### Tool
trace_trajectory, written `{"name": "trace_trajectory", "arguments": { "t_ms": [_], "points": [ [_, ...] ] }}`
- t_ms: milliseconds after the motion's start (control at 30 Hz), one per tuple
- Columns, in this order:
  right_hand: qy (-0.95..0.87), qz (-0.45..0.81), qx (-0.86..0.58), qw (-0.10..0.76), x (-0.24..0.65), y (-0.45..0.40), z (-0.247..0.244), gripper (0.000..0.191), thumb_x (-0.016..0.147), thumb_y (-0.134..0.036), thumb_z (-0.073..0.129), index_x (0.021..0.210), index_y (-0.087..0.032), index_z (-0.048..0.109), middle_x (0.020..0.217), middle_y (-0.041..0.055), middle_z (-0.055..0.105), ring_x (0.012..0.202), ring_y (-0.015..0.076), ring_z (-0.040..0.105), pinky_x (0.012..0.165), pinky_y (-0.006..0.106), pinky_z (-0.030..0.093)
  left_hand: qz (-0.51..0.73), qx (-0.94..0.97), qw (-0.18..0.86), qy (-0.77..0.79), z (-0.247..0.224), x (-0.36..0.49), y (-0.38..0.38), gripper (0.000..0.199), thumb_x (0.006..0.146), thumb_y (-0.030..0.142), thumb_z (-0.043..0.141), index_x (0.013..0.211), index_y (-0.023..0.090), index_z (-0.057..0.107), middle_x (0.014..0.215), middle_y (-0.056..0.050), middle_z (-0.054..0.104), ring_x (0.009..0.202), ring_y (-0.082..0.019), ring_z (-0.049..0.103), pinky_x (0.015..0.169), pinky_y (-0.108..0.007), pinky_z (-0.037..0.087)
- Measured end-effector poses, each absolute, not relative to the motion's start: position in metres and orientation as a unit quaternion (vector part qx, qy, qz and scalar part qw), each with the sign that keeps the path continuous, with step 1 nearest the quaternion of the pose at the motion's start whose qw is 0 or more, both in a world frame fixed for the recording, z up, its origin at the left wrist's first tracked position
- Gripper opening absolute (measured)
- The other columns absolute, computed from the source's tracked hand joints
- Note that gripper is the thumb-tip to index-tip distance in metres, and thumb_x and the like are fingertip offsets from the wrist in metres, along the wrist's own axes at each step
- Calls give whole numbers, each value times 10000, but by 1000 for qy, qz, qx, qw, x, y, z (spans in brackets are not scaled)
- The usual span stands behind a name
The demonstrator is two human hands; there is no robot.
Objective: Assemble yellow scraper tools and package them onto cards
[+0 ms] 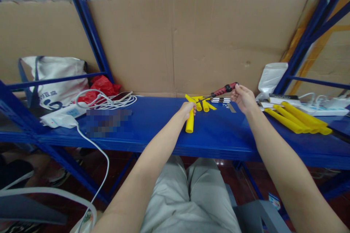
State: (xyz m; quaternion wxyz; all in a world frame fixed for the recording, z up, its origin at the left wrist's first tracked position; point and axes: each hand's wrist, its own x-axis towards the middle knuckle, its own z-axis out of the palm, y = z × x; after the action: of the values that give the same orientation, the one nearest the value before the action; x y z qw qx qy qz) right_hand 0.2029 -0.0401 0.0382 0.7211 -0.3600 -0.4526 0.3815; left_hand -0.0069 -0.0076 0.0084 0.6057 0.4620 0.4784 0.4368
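My left hand (187, 109) is wrapped round a yellow tube (189, 126), whose round lower end sticks out below the fingers towards me. Between the fingertips of my right hand (243, 98) is the rear end of a screwdriver with a red and black handle (220, 91). Its thin dark shaft slants down to the left, and the tip is close to my left fingers; whether it touches the tube I cannot tell. Several more yellow pieces (205, 106) lie just behind my left hand. Small white-and-dark boxes (221, 100) and a small grey strip (232, 108) are beside them.
Long yellow tubes (303, 120) lie on the right of the blue shelf (153, 127), near a white power strip (325, 109). On the left are a cloth bag (60, 80), a red plastic bag (102, 87) and coiled white cables (120, 102). Cardboard (131, 43) stands behind.
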Motion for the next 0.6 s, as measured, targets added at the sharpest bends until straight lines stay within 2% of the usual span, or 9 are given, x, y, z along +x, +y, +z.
{"name": "trace_trajectory", "arguments": {
  "t_ms": [233,600],
  "points": [
    [-452,358,-365,731,202,-39,36,374,668,-396,763,663,-212,438,432,-97,445,332,59,403,322,170,332,439,456,612,474,9,-7,-7,194,786,12,464,658,158,456,404,74,383,317,-42,321,390,-183,264],
    [-437,345,-379,739,203,-34,33,462,647,-438,766,615,-221,360,387,-101,397,309,53,365,299,171,305,441,454,618,465,8,-6,-8,156,787,24,486,705,155,472,410,79,382,319,-40,324,387,-179,259]
  ]
}}
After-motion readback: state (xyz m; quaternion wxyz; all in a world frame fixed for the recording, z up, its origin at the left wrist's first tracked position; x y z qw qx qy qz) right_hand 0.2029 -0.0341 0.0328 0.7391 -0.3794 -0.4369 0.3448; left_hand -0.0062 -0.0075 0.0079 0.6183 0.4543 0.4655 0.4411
